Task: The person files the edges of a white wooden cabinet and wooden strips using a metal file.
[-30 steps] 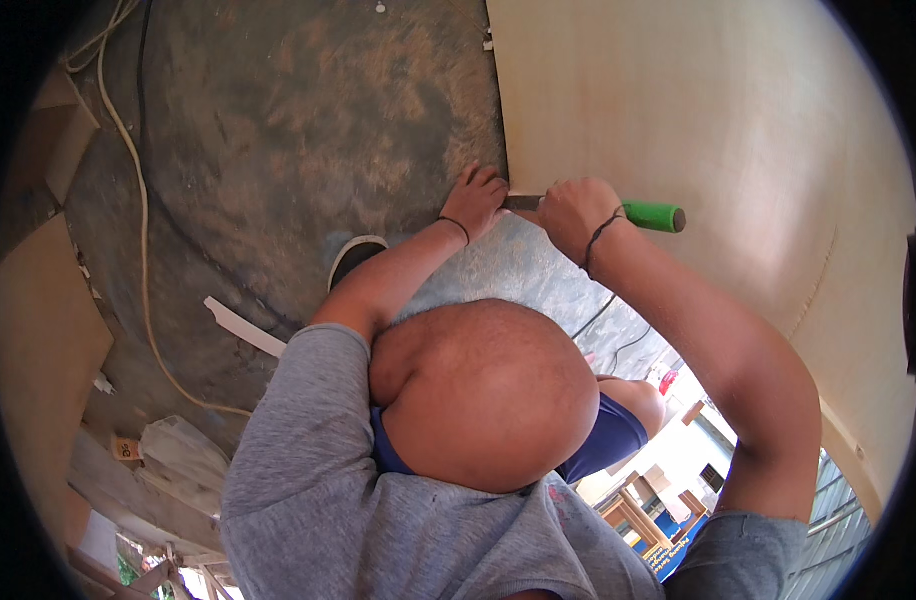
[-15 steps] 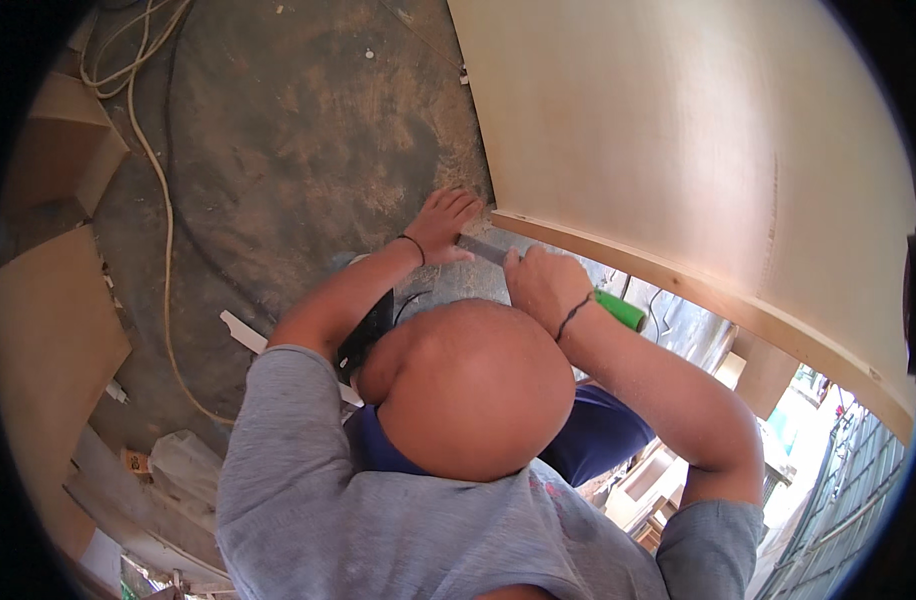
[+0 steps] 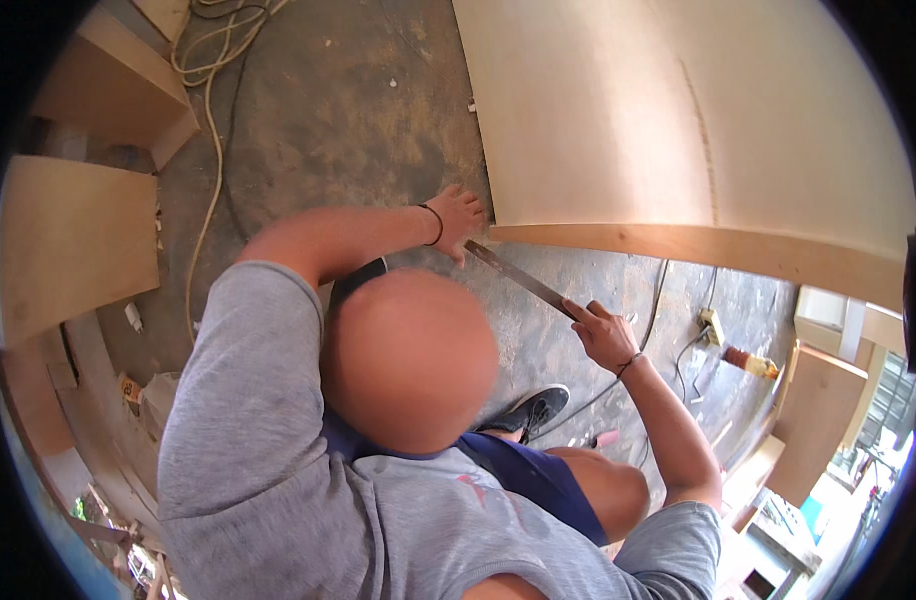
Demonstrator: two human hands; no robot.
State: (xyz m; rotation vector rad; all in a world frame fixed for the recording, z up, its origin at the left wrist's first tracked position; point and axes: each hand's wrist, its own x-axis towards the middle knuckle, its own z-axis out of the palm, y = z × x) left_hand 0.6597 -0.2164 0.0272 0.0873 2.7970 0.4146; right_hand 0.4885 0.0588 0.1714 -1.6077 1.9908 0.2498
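Holding the file (image 3: pixel 523 281) in your right hand (image 3: pixel 608 337), you have your fingers closed around it. The file slants up to the left, and its far end is near the thumb of your left hand (image 3: pixel 458 212). That hand is loose, with its fingers spread, just beside the corner of the big board (image 3: pixel 588 120); I can't tell if they touch. The file is below the board's wood edge (image 3: pixel 658 241), over the gray floor (image 3: pixel 538 330). One black shoe (image 3: pixel 545 408) shows lower down.
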